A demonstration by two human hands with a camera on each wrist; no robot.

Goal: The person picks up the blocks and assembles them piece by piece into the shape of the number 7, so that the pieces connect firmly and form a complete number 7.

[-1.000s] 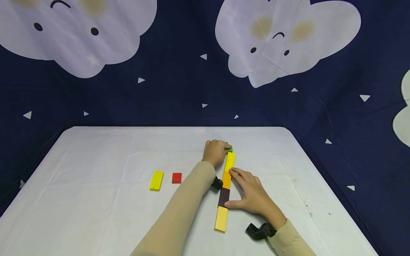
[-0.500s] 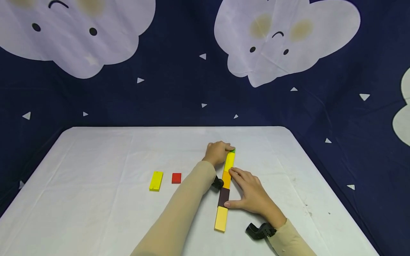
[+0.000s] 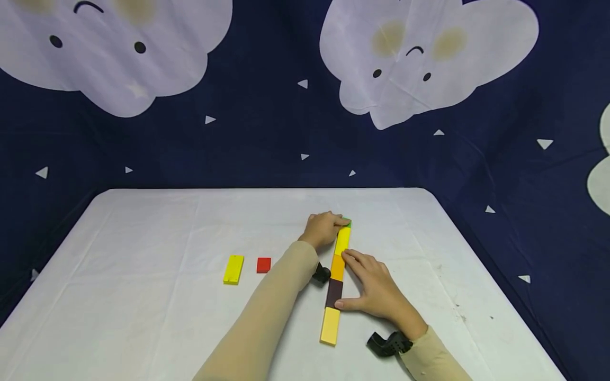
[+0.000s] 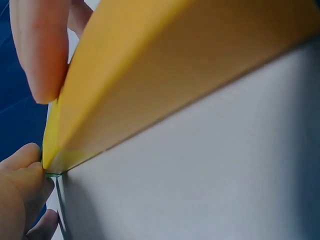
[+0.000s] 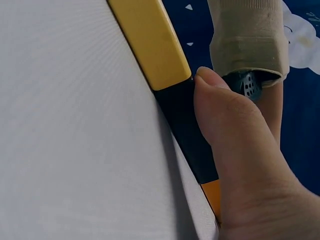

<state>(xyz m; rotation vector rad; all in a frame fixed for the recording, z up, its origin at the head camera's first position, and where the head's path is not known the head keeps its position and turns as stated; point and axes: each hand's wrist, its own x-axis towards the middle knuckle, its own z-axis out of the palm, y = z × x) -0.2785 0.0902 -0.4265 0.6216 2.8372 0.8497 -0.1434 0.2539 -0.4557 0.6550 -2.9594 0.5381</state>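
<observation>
A straight row of flat blocks runs away from me in the head view: a pale yellow block (image 3: 330,325) nearest, then a dark brown block (image 3: 334,292), an orange block (image 3: 337,267) and a yellow block (image 3: 342,241). At its far end my left hand (image 3: 322,228) pinches a small green block (image 3: 347,223), mostly covered by the fingers. Only a thin green edge shows in the left wrist view, against the yellow block's end. My right hand (image 3: 376,288) is spread along the row's right side, thumb at the brown block (image 5: 182,135) and fingertips near the yellow-orange joint.
Left of the row, a loose yellow block (image 3: 233,270) and a red square block (image 3: 264,265) lie on the white table (image 3: 124,296). Black wrist cameras (image 3: 389,344) sit at both wrists. A dark blue cloth with clouds hangs behind the table.
My left hand has shifted slightly right and nearer, bringing the green block in against the far end of the yellow block. The right hand and the loose blocks stay where they were.
</observation>
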